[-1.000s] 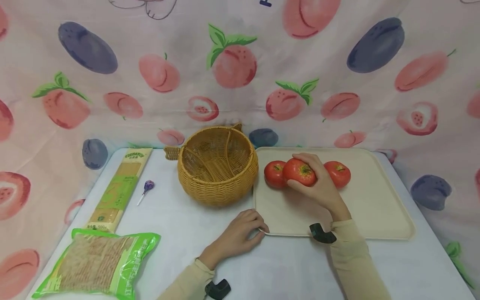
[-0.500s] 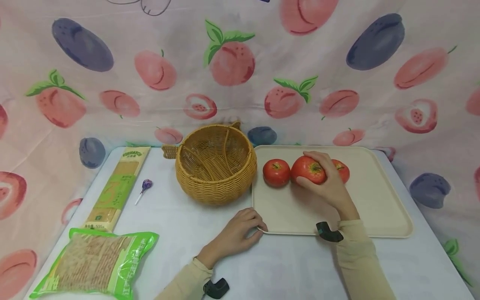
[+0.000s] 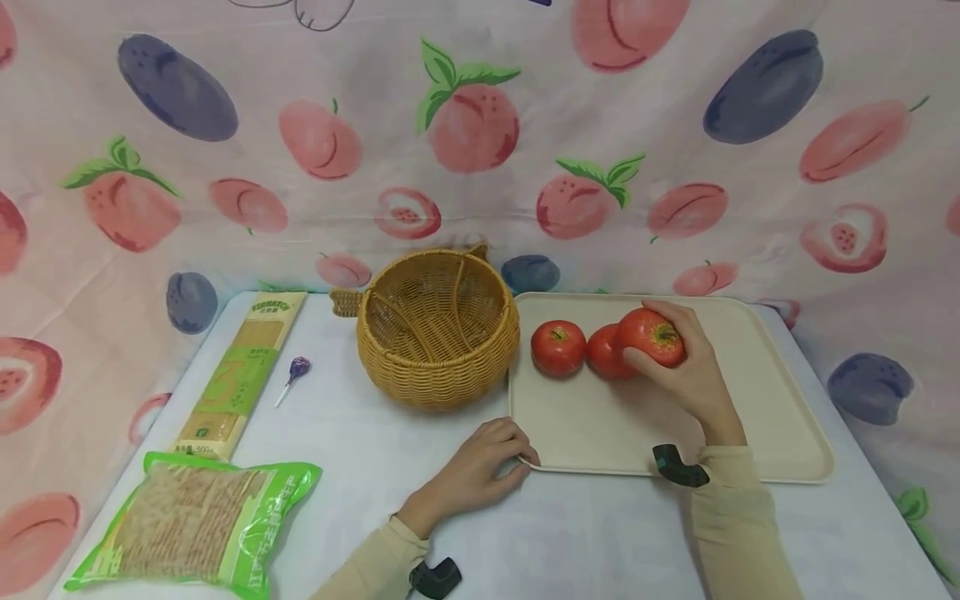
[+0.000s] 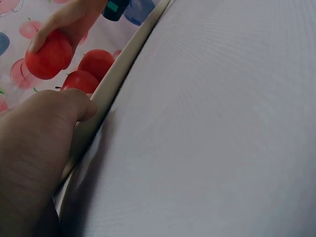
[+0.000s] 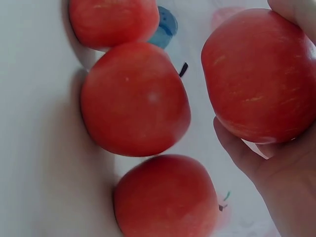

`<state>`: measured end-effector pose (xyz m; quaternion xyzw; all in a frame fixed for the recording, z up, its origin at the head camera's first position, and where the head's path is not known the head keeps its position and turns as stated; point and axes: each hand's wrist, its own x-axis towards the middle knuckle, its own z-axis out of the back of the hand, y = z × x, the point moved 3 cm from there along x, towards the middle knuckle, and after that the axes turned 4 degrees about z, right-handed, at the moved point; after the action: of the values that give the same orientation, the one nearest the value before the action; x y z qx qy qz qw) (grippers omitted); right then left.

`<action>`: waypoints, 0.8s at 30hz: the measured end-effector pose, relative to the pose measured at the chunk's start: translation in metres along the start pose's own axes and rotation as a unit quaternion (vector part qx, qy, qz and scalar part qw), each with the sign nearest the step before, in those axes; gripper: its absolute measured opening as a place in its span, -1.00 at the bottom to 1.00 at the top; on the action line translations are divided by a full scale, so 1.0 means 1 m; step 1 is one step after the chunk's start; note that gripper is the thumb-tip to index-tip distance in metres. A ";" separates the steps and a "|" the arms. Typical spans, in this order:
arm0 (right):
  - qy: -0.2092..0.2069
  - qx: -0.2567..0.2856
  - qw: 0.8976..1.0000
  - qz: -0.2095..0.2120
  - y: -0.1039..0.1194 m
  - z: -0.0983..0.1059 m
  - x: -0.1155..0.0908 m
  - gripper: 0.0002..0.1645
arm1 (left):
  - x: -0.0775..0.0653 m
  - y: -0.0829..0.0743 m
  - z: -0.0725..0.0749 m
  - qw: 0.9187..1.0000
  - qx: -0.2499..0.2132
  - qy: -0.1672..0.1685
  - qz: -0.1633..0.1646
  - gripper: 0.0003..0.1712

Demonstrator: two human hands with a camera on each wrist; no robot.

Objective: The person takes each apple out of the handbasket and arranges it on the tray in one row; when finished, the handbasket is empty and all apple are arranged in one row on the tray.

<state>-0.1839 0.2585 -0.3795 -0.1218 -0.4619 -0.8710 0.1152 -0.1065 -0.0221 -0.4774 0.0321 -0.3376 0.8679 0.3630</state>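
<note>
In the head view my right hand [image 3: 693, 367] grips a red apple [image 3: 651, 337] above the tray [image 3: 585, 433], thumb on its near side and fingers round its far side. Beneath it on the tray, three more apples stand in a row. The right wrist view shows them as a top apple [image 5: 113, 22], a middle apple [image 5: 136, 98] and a bottom apple [image 5: 168, 197]. One of these is hidden behind the right hand in the head view. My left hand [image 3: 472, 471] holds the tray's near left corner, its thumb against the rim [image 4: 106, 94] in the left wrist view.
A woven basket [image 3: 438, 379] stands against the tray's left side. Farther left lie a lollipop [image 3: 294, 375], a flat noodle packet [image 3: 240, 375] and a green-edged bag [image 3: 195, 525]. A fruit-print cloth [image 3: 480, 208] hangs behind the table.
My right hand has carried its apple rightward over the row, uncovering the middle apple and covering the right one. The left hand has stayed at the tray corner.
</note>
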 end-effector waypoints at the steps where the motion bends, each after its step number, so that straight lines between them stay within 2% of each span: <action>1: -0.004 -0.001 1.000 0.001 -0.005 0.001 0.001 -0.17 | 0.000 0.000 0.000 1.000 0.001 -0.002 -0.002 -0.86; 6: -0.024 -0.005 1.000 0.001 -0.020 0.007 0.001 -0.16 | 0.000 -0.001 0.000 1.000 -0.002 -0.001 -0.002 -0.87; 15: -0.053 -0.013 0.998 -0.024 -0.026 0.018 -0.001 -0.15 | -0.001 0.000 -0.003 1.000 0.003 -0.004 -0.002 -0.88; 24: -0.092 0.003 0.996 -0.019 -0.002 0.027 -0.005 -0.22 | 0.000 -0.001 -0.001 1.000 0.009 -0.004 -0.005 -0.88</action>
<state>-0.1764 0.2824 -0.3680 -0.1922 -0.4755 -0.8566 0.0562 -0.1055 -0.0211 -0.4778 0.0402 -0.3308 0.8691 0.3656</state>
